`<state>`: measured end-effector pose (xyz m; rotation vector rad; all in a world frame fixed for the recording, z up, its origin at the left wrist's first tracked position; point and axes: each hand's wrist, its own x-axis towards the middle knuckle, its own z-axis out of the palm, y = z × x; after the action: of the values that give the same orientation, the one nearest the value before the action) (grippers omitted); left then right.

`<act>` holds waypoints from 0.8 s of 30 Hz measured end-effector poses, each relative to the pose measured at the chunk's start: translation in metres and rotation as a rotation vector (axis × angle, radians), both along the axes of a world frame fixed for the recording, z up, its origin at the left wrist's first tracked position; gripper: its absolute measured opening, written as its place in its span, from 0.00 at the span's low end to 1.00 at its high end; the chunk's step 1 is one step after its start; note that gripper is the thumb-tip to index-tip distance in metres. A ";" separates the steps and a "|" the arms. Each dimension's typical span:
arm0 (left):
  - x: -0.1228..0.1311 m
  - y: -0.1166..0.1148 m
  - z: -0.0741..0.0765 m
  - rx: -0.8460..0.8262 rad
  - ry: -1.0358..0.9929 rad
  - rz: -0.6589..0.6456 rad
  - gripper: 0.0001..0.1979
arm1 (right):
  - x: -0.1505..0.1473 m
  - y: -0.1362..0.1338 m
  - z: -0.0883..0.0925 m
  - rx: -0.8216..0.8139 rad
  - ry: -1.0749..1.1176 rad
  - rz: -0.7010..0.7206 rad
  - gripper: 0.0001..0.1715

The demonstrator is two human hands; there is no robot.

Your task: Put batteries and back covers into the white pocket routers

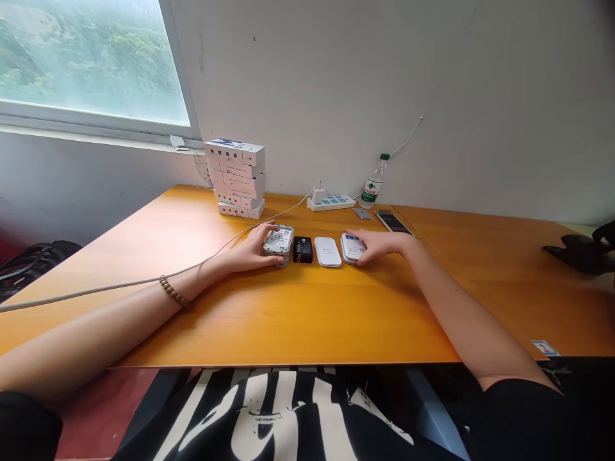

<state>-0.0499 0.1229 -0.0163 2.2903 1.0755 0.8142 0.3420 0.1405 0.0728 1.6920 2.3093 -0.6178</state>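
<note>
My left hand (252, 250) has its thumb and fingers around a stack of small white electronic devices (279, 241), the top one with its back off and a printed label showing. To the right of it lie black batteries (303, 250) with orange and white print, seemingly piled up. A white rounded cover (328, 251) rests beside these, perhaps on others like it. At the right end of the row, my right hand (372, 244) grips the sides of a low stack of white rounded pieces (352, 248) with a blue mark on top. Both stacks sit on the table.
White boxes (237, 179) stand in a tall pile at the back left. A white cable (206, 261) crosses over my left forearm to a power strip (331, 203). Behind on the right are a water bottle (374, 186), a phone (393, 222) and a grey card (362, 214).
</note>
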 end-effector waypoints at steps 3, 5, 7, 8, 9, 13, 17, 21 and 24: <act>0.000 -0.001 0.002 -0.011 -0.016 -0.028 0.40 | -0.001 0.000 0.000 -0.009 -0.026 0.000 0.77; 0.001 -0.003 0.004 0.016 -0.013 -0.019 0.39 | -0.002 -0.001 0.000 -0.018 -0.056 0.006 0.76; 0.001 -0.003 0.006 0.062 0.004 0.002 0.38 | -0.003 -0.001 0.000 -0.024 -0.078 0.014 0.76; 0.002 -0.004 0.006 0.080 0.013 0.009 0.37 | -0.004 -0.002 -0.001 -0.024 -0.085 0.018 0.77; 0.002 -0.004 0.006 0.089 0.017 0.009 0.38 | -0.004 -0.002 -0.001 -0.024 -0.090 0.021 0.78; 0.002 -0.005 0.005 0.027 -0.015 -0.028 0.40 | -0.003 -0.002 -0.001 -0.026 -0.109 0.002 0.83; 0.001 -0.008 0.009 0.000 -0.057 -0.031 0.39 | -0.013 -0.006 -0.008 0.106 -0.091 0.002 0.81; 0.001 -0.012 0.017 0.117 -0.056 0.003 0.38 | -0.050 -0.019 -0.034 0.492 0.035 0.164 0.56; 0.005 -0.021 0.019 0.242 -0.045 -0.065 0.38 | -0.081 -0.031 -0.055 0.609 0.128 0.325 0.48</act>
<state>-0.0448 0.1023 0.0023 2.4774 0.9208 1.0123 0.2612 0.1098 0.0180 1.4418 2.9866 0.0589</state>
